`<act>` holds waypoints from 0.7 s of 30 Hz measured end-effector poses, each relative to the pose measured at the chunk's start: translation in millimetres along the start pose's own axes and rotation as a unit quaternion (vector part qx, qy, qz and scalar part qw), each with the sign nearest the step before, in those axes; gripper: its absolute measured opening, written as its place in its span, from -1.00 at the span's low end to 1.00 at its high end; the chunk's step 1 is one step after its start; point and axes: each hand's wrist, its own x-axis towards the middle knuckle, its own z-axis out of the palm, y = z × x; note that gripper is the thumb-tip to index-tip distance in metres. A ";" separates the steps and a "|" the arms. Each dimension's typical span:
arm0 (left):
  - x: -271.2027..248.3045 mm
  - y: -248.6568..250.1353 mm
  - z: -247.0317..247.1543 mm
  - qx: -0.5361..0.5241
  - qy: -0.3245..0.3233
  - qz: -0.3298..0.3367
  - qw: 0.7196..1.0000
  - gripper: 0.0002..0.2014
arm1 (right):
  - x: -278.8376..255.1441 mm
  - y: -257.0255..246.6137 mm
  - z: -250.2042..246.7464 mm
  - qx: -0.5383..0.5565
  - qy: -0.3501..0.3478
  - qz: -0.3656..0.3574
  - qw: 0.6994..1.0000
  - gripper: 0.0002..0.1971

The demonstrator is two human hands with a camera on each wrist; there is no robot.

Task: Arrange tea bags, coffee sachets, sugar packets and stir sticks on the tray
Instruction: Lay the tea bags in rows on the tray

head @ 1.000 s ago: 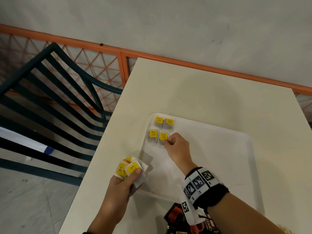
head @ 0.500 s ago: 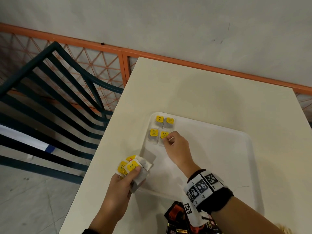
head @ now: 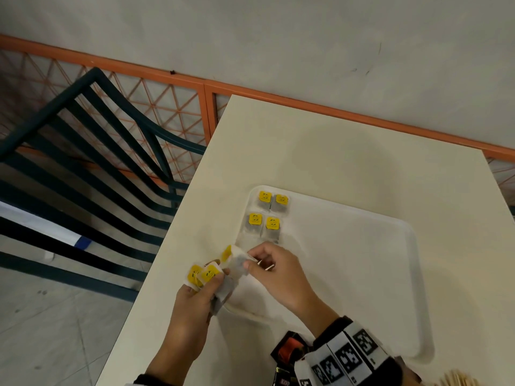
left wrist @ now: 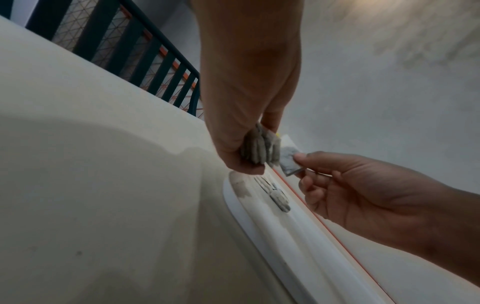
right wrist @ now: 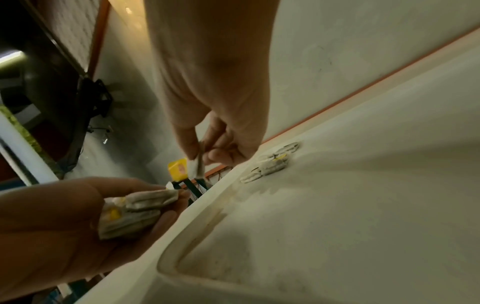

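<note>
Several tea bags with yellow tags point(head: 267, 215) lie in a small block at the far left corner of the white tray point(head: 362, 260). My left hand point(head: 200, 291) grips a bunch of tea bags point(head: 207, 275) just off the tray's left rim; the same bunch point(right wrist: 135, 209) shows in the right wrist view. My right hand point(head: 267, 266) pinches one tea bag point(head: 237, 260) between thumb and forefinger, right beside the bunch. That tea bag point(left wrist: 288, 162) hangs above the tray's rim point(left wrist: 259, 224), and its yellow tag point(right wrist: 178, 169) dangles free.
Dark sachets point(head: 289, 355) lie at the table's near edge by my right wrist. Wooden stir sticks point(head: 459, 380) peek in at the bottom right. A dark green chair point(head: 92, 151) stands left of the table point(head: 320, 151), before an orange railing point(head: 209, 87).
My right hand drew back from the block of tea bags on the tray to the bunch in my left hand and took hold of one tea bag.
</note>
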 end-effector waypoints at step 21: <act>-4.2 5.0 0.4 0.016 -0.043 0.038 0.998 -0.84 | -21.3 -1.6 10.8 0.052 -0.077 -0.007 0.996 -0.90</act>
